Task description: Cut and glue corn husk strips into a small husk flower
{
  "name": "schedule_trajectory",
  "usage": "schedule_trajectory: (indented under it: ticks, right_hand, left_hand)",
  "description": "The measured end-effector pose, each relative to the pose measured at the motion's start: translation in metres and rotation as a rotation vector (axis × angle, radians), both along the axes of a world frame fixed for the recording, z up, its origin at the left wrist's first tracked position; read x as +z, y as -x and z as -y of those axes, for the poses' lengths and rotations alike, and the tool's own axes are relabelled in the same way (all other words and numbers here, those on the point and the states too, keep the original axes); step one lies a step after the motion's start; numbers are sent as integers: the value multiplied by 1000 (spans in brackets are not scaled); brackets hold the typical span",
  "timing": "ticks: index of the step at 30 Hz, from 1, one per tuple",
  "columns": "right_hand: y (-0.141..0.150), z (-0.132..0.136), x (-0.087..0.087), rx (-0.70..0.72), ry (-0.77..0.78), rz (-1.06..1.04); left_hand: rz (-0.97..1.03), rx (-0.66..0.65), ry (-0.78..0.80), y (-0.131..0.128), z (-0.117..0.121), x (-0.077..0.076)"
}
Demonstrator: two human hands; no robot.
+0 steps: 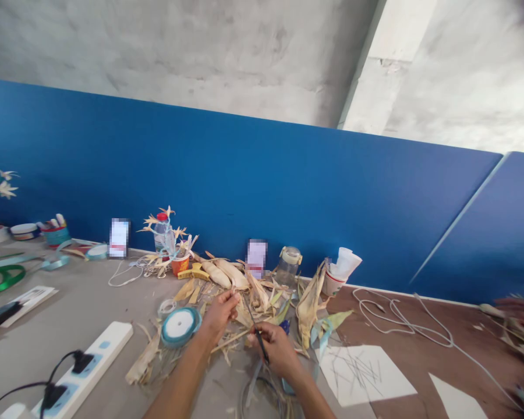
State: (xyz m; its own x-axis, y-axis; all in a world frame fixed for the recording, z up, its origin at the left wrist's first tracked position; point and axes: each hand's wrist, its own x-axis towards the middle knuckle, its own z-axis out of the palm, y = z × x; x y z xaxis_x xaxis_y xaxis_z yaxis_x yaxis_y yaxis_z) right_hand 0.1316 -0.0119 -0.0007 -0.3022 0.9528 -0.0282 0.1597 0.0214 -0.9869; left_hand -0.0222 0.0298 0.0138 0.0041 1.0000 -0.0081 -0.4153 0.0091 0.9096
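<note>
My left hand (220, 314) is closed in a pinch above the heap of dried corn husks (255, 291). A small pale bit shows at its fingertips, too small to name. In my right hand (277, 349) is a slim black pointed tool (261, 344), its thin tip slanting up and left towards the left hand. Beside my left wrist lies a teal ribbon spool (179, 326) with a white centre. A large dried husk (310, 305) stands right of the right hand. Below that hand are thin loops of wire or strip (262, 390), partly hidden.
A white power strip (89, 369) with black plugs lies at the left front. White paper (364, 372) with thin wires is at right. Along the blue partition (244, 174) stand two phones, a red-capped bottle (161, 233), a glass jar (289, 265) and a paper cup (334, 282). A white cable (406, 317) trails right.
</note>
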Motion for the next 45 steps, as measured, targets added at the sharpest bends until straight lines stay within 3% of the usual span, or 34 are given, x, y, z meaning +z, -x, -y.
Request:
schedule_trajectory:
  ticks: [5,13,17,21,26,32,34,41,45]
  right_hand:
    - [1,-3,-6,-86,-33,84]
    - [-4,3,1,-263,-227,657]
    - [-7,2,4,-301,-227,772]
    - [-6,-5,-1,-314,-196,475]
    - [0,-4,-2,-159,-55,-55]
    - [6,-2,-3,-207,-68,-162]
    - [4,-4,-4,-256,-103,-38]
    - [-6,-3,9,-329,-163,737]
    - [-1,-2,16,-295,-212,965]
  left_hand:
    - [171,15,30,0,0,2]
    - [224,23,51,-4,1,1]
    - [195,46,54,-7,4,6]
    - [160,73,35,-10,5,8]
    - [161,126,30,-11,1,4]
    - [155,134,28,-15,1,1]
    - [160,123,30,-16,2,1]
    - [208,113,19,-17,4,4]
    - [225,79,6,-16,4,0]
